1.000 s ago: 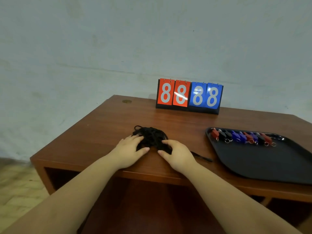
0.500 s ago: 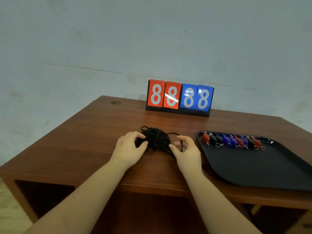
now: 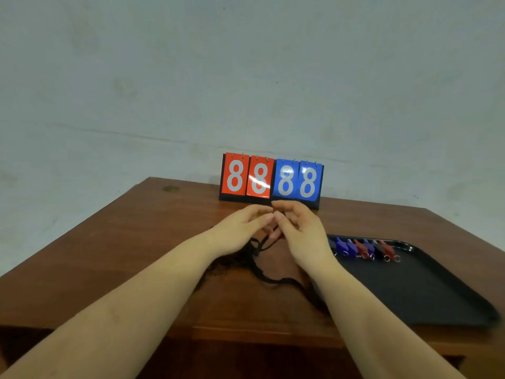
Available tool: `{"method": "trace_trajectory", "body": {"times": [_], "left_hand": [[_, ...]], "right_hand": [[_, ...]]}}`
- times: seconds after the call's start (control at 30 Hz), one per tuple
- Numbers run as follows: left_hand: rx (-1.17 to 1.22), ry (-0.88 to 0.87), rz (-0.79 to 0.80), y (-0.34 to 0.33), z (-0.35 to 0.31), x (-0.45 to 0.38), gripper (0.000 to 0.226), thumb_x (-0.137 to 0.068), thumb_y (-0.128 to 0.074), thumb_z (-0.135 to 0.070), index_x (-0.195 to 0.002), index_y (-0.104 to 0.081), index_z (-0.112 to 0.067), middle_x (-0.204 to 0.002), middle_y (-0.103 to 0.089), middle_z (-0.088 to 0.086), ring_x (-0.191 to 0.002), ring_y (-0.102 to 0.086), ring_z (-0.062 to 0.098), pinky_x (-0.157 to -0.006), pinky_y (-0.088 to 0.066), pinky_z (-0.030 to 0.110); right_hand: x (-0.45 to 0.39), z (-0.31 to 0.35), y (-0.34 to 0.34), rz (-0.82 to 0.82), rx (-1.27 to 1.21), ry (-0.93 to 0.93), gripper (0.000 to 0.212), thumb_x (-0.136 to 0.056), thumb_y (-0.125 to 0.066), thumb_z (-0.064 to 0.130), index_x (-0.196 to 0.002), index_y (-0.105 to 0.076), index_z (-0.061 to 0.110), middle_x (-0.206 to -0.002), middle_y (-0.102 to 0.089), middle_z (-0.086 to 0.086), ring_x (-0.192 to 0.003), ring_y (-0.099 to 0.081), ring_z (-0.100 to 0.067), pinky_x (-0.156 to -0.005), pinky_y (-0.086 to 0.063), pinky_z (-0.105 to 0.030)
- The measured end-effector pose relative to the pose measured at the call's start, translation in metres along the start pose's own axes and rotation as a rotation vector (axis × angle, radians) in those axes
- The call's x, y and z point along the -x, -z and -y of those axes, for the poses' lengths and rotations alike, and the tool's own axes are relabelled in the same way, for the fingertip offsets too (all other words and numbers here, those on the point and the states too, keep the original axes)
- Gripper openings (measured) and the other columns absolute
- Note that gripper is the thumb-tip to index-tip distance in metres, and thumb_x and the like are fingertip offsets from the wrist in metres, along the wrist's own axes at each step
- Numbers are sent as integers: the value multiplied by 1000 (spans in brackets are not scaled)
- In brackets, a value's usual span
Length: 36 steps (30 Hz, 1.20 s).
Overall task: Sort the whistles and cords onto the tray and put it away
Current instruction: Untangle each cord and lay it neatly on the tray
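So I'm lifting both hands up off the tabletop [image 3: 114, 242] now. Half a second back they were down flat around the black cords [image 3: 254, 251], basically cupping the pile; now they're raised in front of the scoreboard [image 3: 271, 179] with the fingertips meeting.

My left hand [image 3: 240, 231] and right hand [image 3: 297, 228] both look like they're pinching a strand at the top. Honestly it's blurry right there, so I'm calling the grip a fingertip pinch on the cord on each side, not a full fist. Black strands are hanging down from between my hands to the rest of the tangle, which is sitting on the tabletop under my left wrist, with one loop trailing right toward the tray [image 3: 437, 294].

What that means, I reckon: I'm done gathering the heap and I'm starting to tease one cord out of it. So the cord half of the sort is only just beginning.

Counts: one tray, on my right. One row of whistles [image 3: 363, 248] along its far edge, already done by the look of it. I'm making out about seven, in blue, red and black, though my right hand is covering the left end of the row, so there could be more. Cords I can't count, it's one knotted bundle. No cords on the tray yet.
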<state>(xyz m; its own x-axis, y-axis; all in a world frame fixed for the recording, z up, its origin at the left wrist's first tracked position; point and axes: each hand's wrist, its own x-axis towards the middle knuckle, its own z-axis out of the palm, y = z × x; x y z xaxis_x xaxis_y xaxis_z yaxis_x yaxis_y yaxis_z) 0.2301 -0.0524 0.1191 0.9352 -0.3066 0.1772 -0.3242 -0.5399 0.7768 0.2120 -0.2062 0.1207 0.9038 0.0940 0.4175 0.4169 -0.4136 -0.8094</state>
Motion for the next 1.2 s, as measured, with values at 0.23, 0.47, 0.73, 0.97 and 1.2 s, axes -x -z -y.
{"method": "trace_trajectory", "body": {"times": [0.23,0.47,0.73,0.97,1.2], "left_hand": [[98,7,107,-19,-7,-4,62,-83,-46,-65,-135,-38,-33,-128,-51,-13,-110,-54,5,-97,-45,29],[-92,-41,47,-32,-12,-10,34,-86,-58,-46,-114,-58,-28,-123,-49,-9,-115,-49,11,-99,-40,29],[130,7,43,-3,-11,2,29,-96,-40,-39,-83,-58,-20,-59,-47,-7,-64,-55,9,-84,-54,28],[507,156,-74,3,-24,5,34,-99,-38,-33,-91,-62,-11,-54,-43,-5,-51,-42,8,-63,-46,27],[1488,264,74,-13,-28,23,67,-89,-39,-58,-126,-56,-6,-109,-61,4,-98,-58,18,-87,-45,29]], "right_hand": [[-13,14,26,-49,-93,-9,21,-96,-49,21,-115,-56,26,-86,-71,10,-63,-63,7,-66,-48,-12],[-21,25,39,-16,-317,-67,19,-96,-49,19,-111,-58,25,-90,-72,2,-65,-65,-6,-69,-53,-21],[-27,-1,63,-81,-233,-128,23,-96,-50,16,-117,-59,15,-86,-72,2,-74,-68,-8,-70,-55,-22],[-6,-15,52,-141,145,-147,27,-91,-57,30,-117,-55,21,-99,-58,13,-87,-55,-1,-68,-42,-14],[34,20,23,-37,180,157,22,-83,-65,36,-101,-53,39,-88,-59,18,-82,-56,2,-69,-44,-12]]}}
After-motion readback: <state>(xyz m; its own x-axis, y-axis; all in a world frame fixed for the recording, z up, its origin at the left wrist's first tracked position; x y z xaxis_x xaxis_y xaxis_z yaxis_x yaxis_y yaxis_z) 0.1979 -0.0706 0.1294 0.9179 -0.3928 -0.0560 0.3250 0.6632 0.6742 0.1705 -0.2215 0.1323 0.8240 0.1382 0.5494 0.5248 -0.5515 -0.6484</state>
